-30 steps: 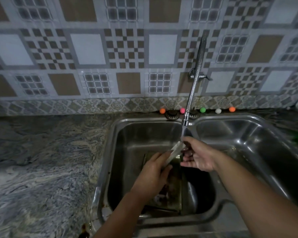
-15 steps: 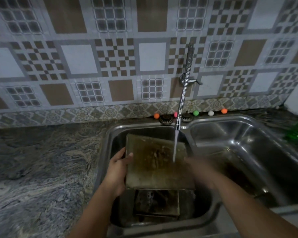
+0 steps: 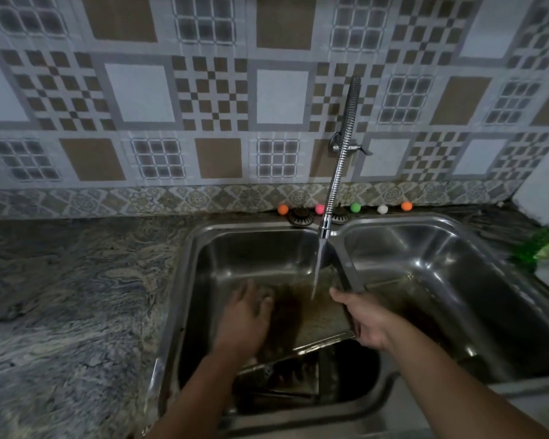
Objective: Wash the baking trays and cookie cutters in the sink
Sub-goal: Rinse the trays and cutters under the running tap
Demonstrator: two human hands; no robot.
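Water [image 3: 318,267] is streaming onto the tilted baking tray [image 3: 314,315], right hand [image 3: 366,324] gripping its edge, left hand [image 3: 244,321] rubbing flat, fingers spread — best keeping that tilt.

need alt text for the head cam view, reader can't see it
A person washes a dirty baking tray under running water from a flexible tap in the left basin of a steel double sink. The left hand lies flat on the tray; the right hand grips its right edge. Another tray lies beneath.
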